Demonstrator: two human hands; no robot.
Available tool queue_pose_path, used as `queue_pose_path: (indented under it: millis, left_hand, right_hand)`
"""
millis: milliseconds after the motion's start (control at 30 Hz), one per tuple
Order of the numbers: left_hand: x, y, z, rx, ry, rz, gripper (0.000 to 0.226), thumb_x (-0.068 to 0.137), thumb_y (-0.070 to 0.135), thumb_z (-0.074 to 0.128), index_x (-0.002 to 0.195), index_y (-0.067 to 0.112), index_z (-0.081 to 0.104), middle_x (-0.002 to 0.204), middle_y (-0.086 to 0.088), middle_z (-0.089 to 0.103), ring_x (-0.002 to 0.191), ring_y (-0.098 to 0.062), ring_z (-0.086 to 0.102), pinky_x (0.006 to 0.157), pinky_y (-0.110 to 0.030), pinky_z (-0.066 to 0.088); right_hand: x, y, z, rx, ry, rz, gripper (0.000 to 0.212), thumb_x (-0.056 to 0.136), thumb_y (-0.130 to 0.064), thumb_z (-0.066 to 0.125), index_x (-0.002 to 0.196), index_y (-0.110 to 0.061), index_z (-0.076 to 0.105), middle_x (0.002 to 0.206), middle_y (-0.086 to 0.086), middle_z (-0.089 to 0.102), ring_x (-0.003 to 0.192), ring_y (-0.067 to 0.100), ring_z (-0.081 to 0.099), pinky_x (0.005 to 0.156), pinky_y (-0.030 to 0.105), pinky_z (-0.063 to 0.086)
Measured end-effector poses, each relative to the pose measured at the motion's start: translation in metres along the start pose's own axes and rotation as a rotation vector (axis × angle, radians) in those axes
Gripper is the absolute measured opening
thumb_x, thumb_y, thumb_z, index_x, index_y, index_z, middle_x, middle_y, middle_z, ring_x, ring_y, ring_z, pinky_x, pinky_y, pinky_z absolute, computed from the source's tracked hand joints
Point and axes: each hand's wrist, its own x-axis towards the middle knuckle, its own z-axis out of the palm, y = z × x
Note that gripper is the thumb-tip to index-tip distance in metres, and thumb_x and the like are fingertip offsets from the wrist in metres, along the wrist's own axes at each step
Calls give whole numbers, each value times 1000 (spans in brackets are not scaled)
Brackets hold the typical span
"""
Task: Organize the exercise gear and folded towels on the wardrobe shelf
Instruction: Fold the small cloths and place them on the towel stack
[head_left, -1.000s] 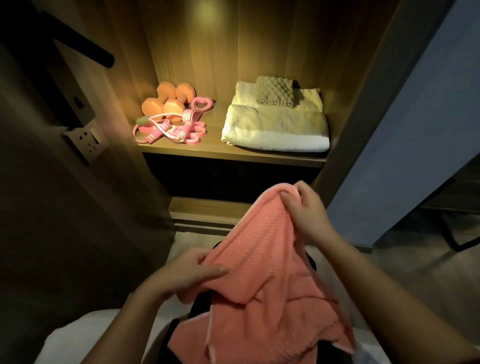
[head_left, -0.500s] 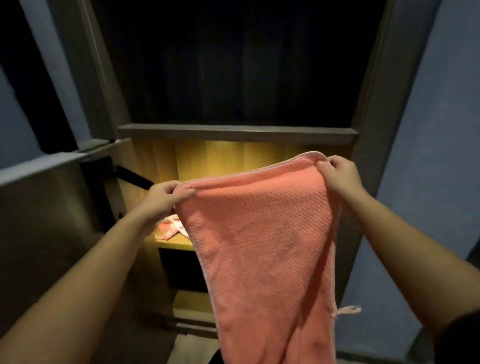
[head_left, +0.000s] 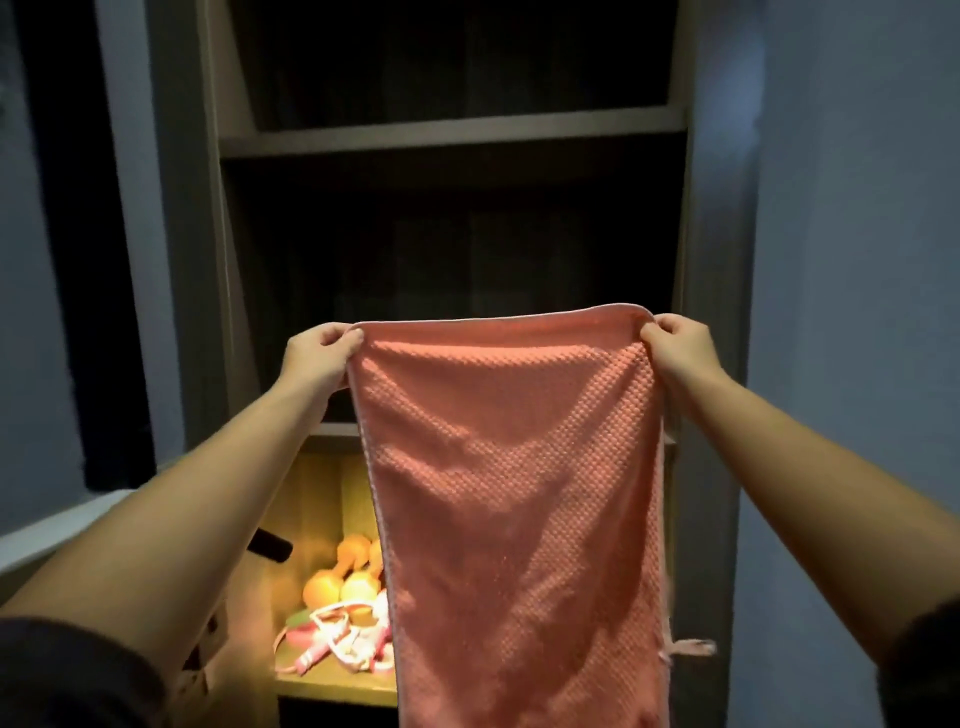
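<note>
A salmon-pink waffle towel (head_left: 514, 499) hangs spread out in front of the wardrobe. My left hand (head_left: 317, 353) pinches its upper left corner and my right hand (head_left: 680, 345) pinches its upper right corner, both arms stretched forward. Behind the towel's left edge, on the lit wooden shelf (head_left: 332, 688), lie orange dumbbells (head_left: 337, 577) and a pink-and-white jump rope (head_left: 337, 642). The towel hides the right part of that shelf.
Dark upper wardrobe shelves (head_left: 452, 132) rise above the towel. A wardrobe door with a black handle (head_left: 270, 545) stands open at the left. A blue-grey wall (head_left: 852, 312) is on the right.
The towel went from a bunched heap held low to a flat sheet held up by its top corners. My hands rose and moved apart, and the view tilted upward.
</note>
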Motion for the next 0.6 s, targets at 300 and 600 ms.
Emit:
queue_pose_path:
  millis: [300, 600]
  left_hand:
    - [45, 73, -4, -40, 125, 114, 17, 100, 28, 50, 99, 20, 65, 90, -2, 65, 79, -16, 61, 66, -32, 50]
    - [-38, 57, -32, 24, 27, 166, 20, 100, 31, 52, 88, 25, 66, 89, -1, 65, 83, -14, 60, 70, -32, 49]
  right_hand:
    - [35, -71, -6, 186, 21, -29, 24, 94, -19, 45, 75, -16, 60, 78, 6, 54, 75, 21, 50, 70, 36, 42]
    - [-32, -51, -25, 277, -59, -16, 35, 87, -27, 54, 55, -25, 68, 48, -15, 49, 58, 9, 43, 53, 25, 34]
